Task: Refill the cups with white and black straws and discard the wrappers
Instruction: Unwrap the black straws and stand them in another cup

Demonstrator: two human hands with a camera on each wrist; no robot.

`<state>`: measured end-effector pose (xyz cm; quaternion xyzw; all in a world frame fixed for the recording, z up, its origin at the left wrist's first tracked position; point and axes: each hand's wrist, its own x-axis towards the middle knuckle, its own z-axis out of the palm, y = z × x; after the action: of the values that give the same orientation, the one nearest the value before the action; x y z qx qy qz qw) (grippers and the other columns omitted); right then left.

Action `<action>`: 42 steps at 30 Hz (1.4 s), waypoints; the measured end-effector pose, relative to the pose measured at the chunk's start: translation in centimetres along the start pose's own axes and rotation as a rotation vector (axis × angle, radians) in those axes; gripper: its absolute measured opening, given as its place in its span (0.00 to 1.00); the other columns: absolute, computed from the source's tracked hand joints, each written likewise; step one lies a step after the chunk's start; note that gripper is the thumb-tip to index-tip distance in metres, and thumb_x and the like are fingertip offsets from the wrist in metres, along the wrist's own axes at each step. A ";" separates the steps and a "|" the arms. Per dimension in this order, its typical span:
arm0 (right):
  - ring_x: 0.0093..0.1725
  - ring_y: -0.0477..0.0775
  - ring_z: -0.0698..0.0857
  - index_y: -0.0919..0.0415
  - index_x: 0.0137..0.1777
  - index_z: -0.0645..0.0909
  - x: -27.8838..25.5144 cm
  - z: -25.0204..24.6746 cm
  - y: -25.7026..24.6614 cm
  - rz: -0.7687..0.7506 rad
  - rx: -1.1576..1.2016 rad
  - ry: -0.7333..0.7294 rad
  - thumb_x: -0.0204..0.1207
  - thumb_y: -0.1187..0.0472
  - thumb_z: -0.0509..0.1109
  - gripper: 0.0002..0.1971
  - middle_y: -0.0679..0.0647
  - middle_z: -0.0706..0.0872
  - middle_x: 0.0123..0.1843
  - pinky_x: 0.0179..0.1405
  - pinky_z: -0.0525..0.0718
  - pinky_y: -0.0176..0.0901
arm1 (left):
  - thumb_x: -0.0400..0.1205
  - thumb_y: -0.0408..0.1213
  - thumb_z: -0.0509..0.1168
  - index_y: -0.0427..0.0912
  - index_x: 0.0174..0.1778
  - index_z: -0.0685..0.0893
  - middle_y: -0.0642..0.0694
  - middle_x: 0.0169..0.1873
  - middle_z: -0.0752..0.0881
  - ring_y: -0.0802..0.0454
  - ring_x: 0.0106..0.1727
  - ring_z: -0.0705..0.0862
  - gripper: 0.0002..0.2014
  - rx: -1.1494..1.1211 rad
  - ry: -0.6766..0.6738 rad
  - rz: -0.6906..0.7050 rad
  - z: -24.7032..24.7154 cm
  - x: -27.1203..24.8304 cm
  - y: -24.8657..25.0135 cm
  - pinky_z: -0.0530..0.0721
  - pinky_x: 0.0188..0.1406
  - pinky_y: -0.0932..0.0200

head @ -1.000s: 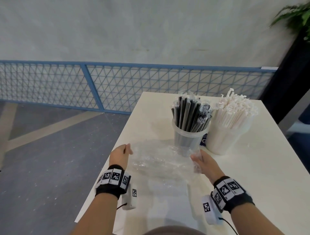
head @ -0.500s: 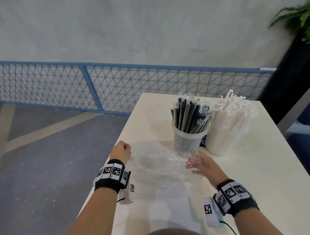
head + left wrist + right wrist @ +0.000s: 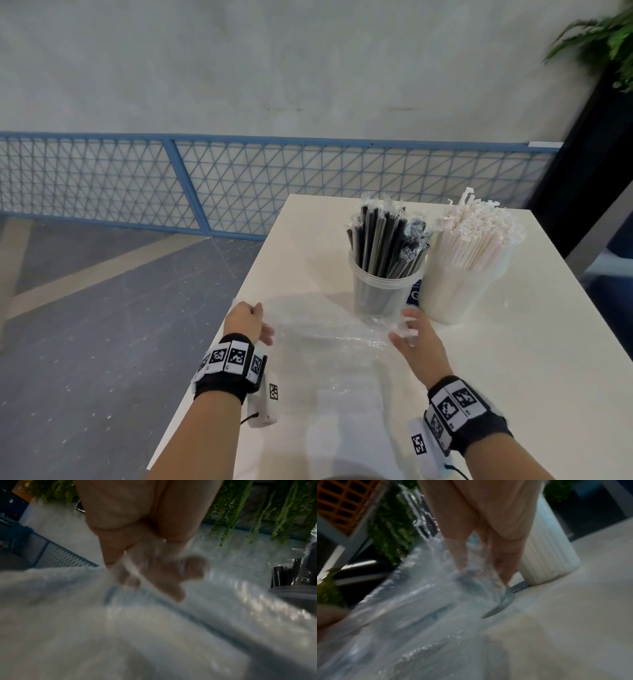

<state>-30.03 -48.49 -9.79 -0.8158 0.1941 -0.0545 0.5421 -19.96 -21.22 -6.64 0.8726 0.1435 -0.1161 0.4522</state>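
A clear plastic wrapper lies stretched across the near part of the white table. My left hand grips its left end at the table's left edge, fingers curled on the film. At the other end, my right hand pinches the wrapper right at the foot of the clear cup. That cup holds black straws. Beside it on the right stands a cup packed with white straws. Both wrist views are blurred.
A blue mesh railing runs behind the table, with grey floor to the left. A plant on a dark stand is at the far right. A small white scrap lies right of the cups.
Both hands moved forward a little, the right one up to the foot of the black-straw cup. The wrapper between them is pulled out flatter and lower on the table.
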 end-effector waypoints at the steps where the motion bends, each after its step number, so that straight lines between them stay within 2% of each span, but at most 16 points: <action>1: 0.50 0.55 0.80 0.61 0.69 0.69 0.0 0.2 0.1 -0.081 -0.090 0.076 0.73 0.64 0.73 0.26 0.58 0.75 0.61 0.52 0.80 0.44 | 0.86 0.44 0.55 0.34 0.49 0.73 0.44 0.29 0.87 0.55 0.17 0.83 0.14 -0.027 -0.047 -0.011 0.1 0.1 -0.2 0.74 0.28 0.59; 4: 0.65 0.61 0.72 0.60 0.71 0.69 -0.5 0.9 -0.2 -0.364 -0.339 0.235 0.69 0.58 0.76 0.31 0.61 0.70 0.69 0.66 0.73 0.55 | 0.80 0.39 0.66 0.39 0.56 0.71 0.43 0.39 0.85 0.58 0.18 0.83 0.14 -0.086 -0.138 -0.004 0.2 0.2 -0.7 0.78 0.30 0.60; 7: 0.68 0.63 0.75 0.53 0.70 0.68 -1.5 2.5 -0.3 -0.516 -0.605 0.106 0.70 0.52 0.74 0.29 0.58 0.75 0.69 0.67 0.72 0.60 | 0.81 0.27 0.61 0.39 0.56 0.72 0.43 0.35 0.84 0.52 0.19 0.80 0.10 -0.081 -0.135 0.055 0.9 -0.1 -1.1 0.77 0.29 0.59; 10: 0.72 0.60 0.76 0.43 0.73 0.60 -2.3 3.7 1.2 -0.452 -0.820 -0.098 0.77 0.42 0.60 0.26 0.51 0.76 0.73 0.65 0.74 0.67 | 0.82 0.23 0.51 0.39 0.54 0.73 0.44 0.34 0.84 0.48 0.19 0.72 0.10 -0.078 -0.060 0.137 1.8 -0.7 -0.9 0.73 0.21 0.62; 13: 0.65 0.60 0.83 0.45 0.74 0.66 -2.0 4.2 2.2 -0.275 -0.942 -0.185 0.80 0.35 0.35 0.31 0.53 0.82 0.69 0.50 0.85 0.64 | 0.81 0.23 0.45 0.45 0.53 0.73 0.44 0.33 0.80 0.49 0.19 0.67 0.16 -0.244 -0.009 0.148 2.4 -1.5 0.1 0.66 0.13 0.66; 15: 0.79 0.64 0.63 0.41 0.80 0.49 -2.1 4.1 1.7 -0.370 -1.024 -0.197 0.74 0.28 0.31 0.36 0.56 0.59 0.83 0.65 0.73 0.70 | 0.79 0.22 0.44 0.47 0.47 0.74 0.44 0.34 0.78 0.48 0.24 0.66 0.18 -0.280 0.031 0.140 2.4 -1.7 0.3 0.64 0.19 0.62; 17: 0.80 0.64 0.32 0.32 0.74 0.23 -2.1 4.2 2.3 -0.426 -0.998 -0.327 0.65 0.21 0.32 0.39 0.54 0.29 0.81 0.75 0.52 0.71 | 0.76 0.19 0.45 0.43 0.39 0.76 0.42 0.36 0.77 0.47 0.26 0.67 0.18 -0.205 0.059 0.145 2.2 -1.6 -0.1 0.65 0.24 0.60; 19: 0.83 0.67 0.40 0.37 0.78 0.34 -1.8 4.4 3.4 -0.440 -1.047 -0.315 0.66 0.19 0.37 0.43 0.58 0.41 0.85 0.69 0.65 0.75 | 0.73 0.16 0.46 0.39 0.41 0.80 0.38 0.45 0.80 0.43 0.34 0.76 0.20 0.024 0.092 0.160 2.2 -1.1 -0.5 0.73 0.35 0.58; 20: 0.83 0.66 0.46 0.43 0.81 0.42 -1.7 4.7 4.0 -0.364 -1.071 -0.351 0.66 0.19 0.40 0.46 0.59 0.48 0.85 0.64 0.70 0.74 | 0.74 0.16 0.48 0.37 0.48 0.81 0.36 0.55 0.79 0.41 0.47 0.79 0.20 0.200 0.106 0.174 2.4 -1.0 -0.7 0.76 0.47 0.56; 23: 0.84 0.63 0.42 0.51 0.82 0.46 -0.5 5.4 6.6 -0.349 -1.068 -0.393 0.66 0.20 0.41 0.49 0.58 0.45 0.85 0.58 0.63 0.70 | 0.82 0.28 0.54 0.38 0.73 0.67 0.40 0.79 0.57 0.42 0.79 0.58 0.22 0.736 0.078 0.341 4.2 -2.1 -0.3 0.59 0.78 0.50; 27: 0.84 0.62 0.42 0.52 0.82 0.44 -0.1 5.8 6.9 -0.389 -1.099 -0.447 0.66 0.20 0.41 0.50 0.58 0.44 0.85 0.57 0.62 0.71 | 0.84 0.45 0.56 0.44 0.81 0.38 0.42 0.76 0.25 0.43 0.77 0.25 0.38 1.067 -0.280 0.685 8.6 -6.1 -0.6 0.29 0.75 0.40; 32: 0.84 0.63 0.43 0.53 0.82 0.45 -0.1 5.8 7.1 -0.411 -1.097 -0.377 0.66 0.20 0.41 0.50 0.57 0.45 0.85 0.51 0.78 0.76 | 0.79 0.67 0.45 0.58 0.79 0.33 0.46 0.75 0.23 0.38 0.79 0.26 0.38 1.152 -0.529 0.346 9.6 -4.6 -3.8 0.34 0.76 0.30; 36: 0.83 0.62 0.41 0.49 0.82 0.48 -0.2 4.2 6.8 -0.369 -1.104 -0.462 0.59 0.15 0.42 0.55 0.53 0.46 0.85 0.41 0.80 0.77 | 0.72 0.75 0.45 0.64 0.76 0.29 0.51 0.74 0.20 0.43 0.79 0.26 0.44 1.184 -0.597 0.286 7.5 -2.3 -5.7 0.37 0.75 0.28; 38: 0.79 0.55 0.23 0.39 0.79 0.33 -0.5 2.8 5.5 -0.388 -1.192 -0.605 0.54 0.13 0.44 0.56 0.45 0.27 0.82 0.51 0.68 0.88 | 0.56 0.84 0.38 0.64 0.76 0.28 0.52 0.70 0.17 0.43 0.79 0.25 0.55 1.157 -0.637 0.312 6.8 -1.7 -6.3 0.38 0.76 0.29; 40: 0.59 0.41 0.05 0.31 0.62 0.13 -0.7 2.0 5.1 -0.340 -1.162 -0.769 0.46 0.12 0.48 0.57 0.33 0.06 0.63 0.67 0.43 0.86 | 0.45 0.85 0.36 0.63 0.75 0.27 0.50 0.69 0.16 0.44 0.78 0.24 0.62 1.119 -0.651 0.328 6.6 -1.4 -6.5 0.37 0.76 0.30; 42: 0.52 0.37 0.03 0.29 0.55 0.08 -0.7 0.6 5.3 -0.309 -1.115 -0.811 0.45 0.12 0.51 0.58 0.29 0.03 0.55 0.70 0.35 0.81 | 0.44 0.85 0.39 0.62 0.75 0.25 0.50 0.68 0.15 0.44 0.77 0.22 0.63 1.095 -0.652 0.337 6.5 -1.0 -6.7 0.37 0.76 0.31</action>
<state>-31.89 -49.49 -14.76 -0.9460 -0.1421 0.2853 0.0589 -23.75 -23.03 -15.01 0.9072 -0.2193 -0.3581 -0.0246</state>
